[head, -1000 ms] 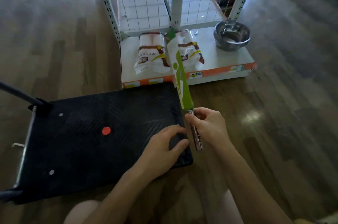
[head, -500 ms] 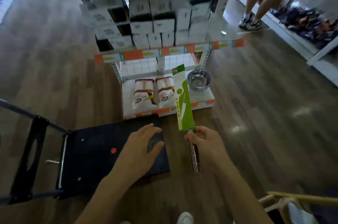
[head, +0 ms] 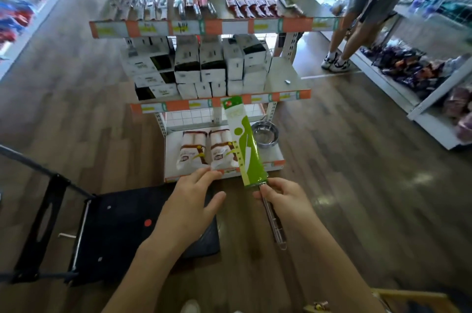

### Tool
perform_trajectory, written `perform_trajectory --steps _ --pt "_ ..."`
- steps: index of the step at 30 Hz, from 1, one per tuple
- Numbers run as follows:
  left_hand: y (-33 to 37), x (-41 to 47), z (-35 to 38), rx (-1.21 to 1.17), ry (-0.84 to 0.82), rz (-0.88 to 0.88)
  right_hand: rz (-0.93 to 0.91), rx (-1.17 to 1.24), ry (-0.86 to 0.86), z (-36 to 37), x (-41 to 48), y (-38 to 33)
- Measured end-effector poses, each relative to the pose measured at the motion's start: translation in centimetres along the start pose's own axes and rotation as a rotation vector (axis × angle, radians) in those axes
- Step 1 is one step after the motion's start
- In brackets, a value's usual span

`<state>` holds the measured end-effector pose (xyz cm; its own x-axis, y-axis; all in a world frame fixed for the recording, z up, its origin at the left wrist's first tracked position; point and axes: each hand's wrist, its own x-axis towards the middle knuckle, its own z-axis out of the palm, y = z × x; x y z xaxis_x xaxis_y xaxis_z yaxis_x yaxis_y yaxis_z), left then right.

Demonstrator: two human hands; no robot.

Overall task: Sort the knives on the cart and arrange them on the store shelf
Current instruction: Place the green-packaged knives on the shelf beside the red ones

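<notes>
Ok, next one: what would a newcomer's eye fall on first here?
The knife in its bright green sleeve, at the centre of the view, pointing up towards the shelf; the right hand grips its metal handle. Beside it the left hand is spread open above the black cart. Behind, white boxes crowd the shelf's middle tier.

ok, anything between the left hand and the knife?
Nothing. In the head view the left hand and knife are apart; only floor shows in the gap.
</notes>
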<state>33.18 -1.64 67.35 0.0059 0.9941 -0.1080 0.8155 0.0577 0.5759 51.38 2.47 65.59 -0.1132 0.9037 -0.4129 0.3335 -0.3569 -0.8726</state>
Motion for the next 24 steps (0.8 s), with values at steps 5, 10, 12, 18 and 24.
perform_trajectory --steps 5,10,12,18,24 --pt "0.3 1.5 -0.8 0.132 0.028 0.003 0.011 0.070 0.035 -1.3 0.7 -1.2" --pt "0.6 5.6 -2.1 0.134 0.079 0.038 0.005 0.096 0.071 -1.9 3.9 -3.8" --pt "0.9 8.1 -2.7 0.147 0.109 0.065 -0.005 0.082 0.093 -2.1 5.9 -5.1" --pt "2.9 16.5 -5.0 0.202 0.181 0.168 -0.040 0.095 0.130 -3.8 12.1 -9.9" --pt "6.2 24.0 -6.2 0.235 0.192 0.243 -0.069 0.230 0.157 -7.4 17.3 -13.6"
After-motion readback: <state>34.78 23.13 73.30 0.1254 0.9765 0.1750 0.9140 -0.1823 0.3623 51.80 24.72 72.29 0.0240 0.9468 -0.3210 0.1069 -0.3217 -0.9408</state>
